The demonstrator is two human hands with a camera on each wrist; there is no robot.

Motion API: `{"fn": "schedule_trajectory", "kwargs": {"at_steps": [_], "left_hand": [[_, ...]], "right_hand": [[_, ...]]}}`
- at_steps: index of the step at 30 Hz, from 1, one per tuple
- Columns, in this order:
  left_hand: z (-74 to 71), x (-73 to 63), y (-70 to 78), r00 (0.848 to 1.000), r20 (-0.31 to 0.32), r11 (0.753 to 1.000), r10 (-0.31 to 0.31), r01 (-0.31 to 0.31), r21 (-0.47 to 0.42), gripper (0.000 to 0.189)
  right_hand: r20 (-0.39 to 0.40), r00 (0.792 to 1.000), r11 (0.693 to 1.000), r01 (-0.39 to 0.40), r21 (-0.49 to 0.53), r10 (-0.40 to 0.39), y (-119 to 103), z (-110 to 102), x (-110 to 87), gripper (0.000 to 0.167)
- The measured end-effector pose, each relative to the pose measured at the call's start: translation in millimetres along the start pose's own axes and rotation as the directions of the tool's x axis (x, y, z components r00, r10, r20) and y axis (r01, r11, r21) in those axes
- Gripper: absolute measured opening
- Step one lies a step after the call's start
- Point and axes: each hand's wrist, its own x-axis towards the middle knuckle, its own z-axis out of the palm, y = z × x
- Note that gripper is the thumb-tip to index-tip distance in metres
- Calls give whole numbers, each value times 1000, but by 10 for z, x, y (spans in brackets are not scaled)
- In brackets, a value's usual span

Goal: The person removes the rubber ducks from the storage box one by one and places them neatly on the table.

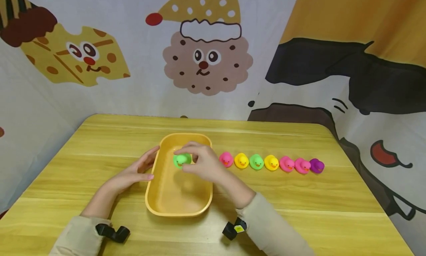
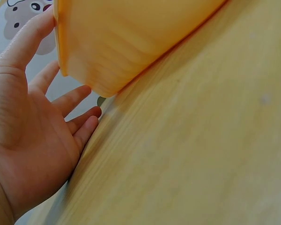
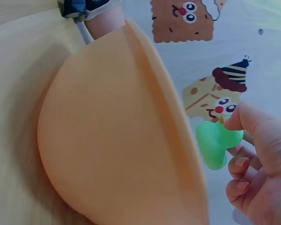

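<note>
A green rubber duck point(image 1: 181, 160) is pinched between the thumb and fingers of my right hand point(image 1: 203, 161), over the inside of a yellow-orange plastic basin point(image 1: 179, 211). In the right wrist view, the green duck point(image 3: 215, 143) shows beyond the basin's rim, thumb at its head. At the basin's left side is my left hand point(image 1: 138, 170), fingers spread and loosely straight. The left wrist view shows that hand's point(image 2: 42, 117) thumb against the rim and its fingertips by the outer wall point(image 2: 117, 47).
Right of the basin, a row of rubber ducks runs across the wooden table point(image 1: 283, 219): a pink duck point(image 1: 226, 159) nearest, then yellow, green and more, ending with a purple duck point(image 1: 317, 166). A cartoon-print cloth point(image 1: 133, 101) hangs behind the table.
</note>
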Motion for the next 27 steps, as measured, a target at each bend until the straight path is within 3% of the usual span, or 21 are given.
{"fn": "schedule_trajectory", "kwargs": {"at_steps": [8,16,23,27], "left_hand": [[7,-8,-1,1000,2,1000,18,-18,-5,83],[21,-5,-7,1000,-5,999,10,-10,-40,84],[18,1,-18,1000,1,999,15,-15,-45,84],[15,-2,-18,1000,-2,999,13,-13,-42,84]], "right_hand": [[3,1000,998,-7,61,6,-32,-200,-162,37],[8,999,998,-41,43,40,-42,-434,-345,41],[-45,999,1000,-3,12,3,19,-647,-506,41],[-53,998,999,-30,21,31,-1,-792,-592,40]]}}
